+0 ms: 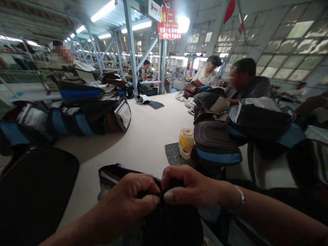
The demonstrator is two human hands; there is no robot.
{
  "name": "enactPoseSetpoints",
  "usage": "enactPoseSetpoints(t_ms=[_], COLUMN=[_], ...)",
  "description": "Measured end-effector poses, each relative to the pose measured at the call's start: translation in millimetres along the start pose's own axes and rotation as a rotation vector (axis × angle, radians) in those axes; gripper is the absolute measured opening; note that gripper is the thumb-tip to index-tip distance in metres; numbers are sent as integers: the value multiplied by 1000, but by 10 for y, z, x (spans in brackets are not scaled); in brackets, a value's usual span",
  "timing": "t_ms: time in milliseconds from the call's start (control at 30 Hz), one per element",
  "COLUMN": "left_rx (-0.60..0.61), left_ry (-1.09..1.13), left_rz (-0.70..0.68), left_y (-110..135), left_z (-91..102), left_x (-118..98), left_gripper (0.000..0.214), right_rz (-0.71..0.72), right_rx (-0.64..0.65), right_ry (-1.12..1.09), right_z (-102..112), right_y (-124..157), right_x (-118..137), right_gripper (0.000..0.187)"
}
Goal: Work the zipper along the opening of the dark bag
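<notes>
Black fabric bag piece (180,222): at the near edge of the smooth white counter (146,143). Left hand (133,194) and right hand (194,188): each pinching its edge, thumb tips nearly meeting. Handling: probably best with pinches level, edges aligned, cloth untwisted.

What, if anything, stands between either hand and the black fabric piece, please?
Nothing visible does: the left hand and right hand both pinch the black fabric piece directly. The container with something yellow in it stands beyond the right hand, not between.
</notes>
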State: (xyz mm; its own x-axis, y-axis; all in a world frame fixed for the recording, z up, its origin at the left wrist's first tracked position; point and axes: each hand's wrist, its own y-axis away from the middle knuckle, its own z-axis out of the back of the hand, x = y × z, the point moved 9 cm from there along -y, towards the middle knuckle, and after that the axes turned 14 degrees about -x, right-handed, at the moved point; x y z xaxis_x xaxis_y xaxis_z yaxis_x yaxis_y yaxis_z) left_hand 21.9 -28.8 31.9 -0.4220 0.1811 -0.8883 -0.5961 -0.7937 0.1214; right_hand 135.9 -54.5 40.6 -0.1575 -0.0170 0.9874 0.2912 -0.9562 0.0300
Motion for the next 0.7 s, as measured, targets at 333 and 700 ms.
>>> enactPoseSetpoints(t_ms=[333,700], left_rx=[-59,297], left_ry=[9,133], left_rz=[-73,13], left_y=[34,-30], left_z=[48,-173], left_x=[-50,146], left_gripper=[19,51], right_rz=[450,1177], right_rx=[-283,-157], right_ry=[399,990], right_z=[25,-343], right_y=[86,553], right_x=[223,560], right_gripper=[6,22])
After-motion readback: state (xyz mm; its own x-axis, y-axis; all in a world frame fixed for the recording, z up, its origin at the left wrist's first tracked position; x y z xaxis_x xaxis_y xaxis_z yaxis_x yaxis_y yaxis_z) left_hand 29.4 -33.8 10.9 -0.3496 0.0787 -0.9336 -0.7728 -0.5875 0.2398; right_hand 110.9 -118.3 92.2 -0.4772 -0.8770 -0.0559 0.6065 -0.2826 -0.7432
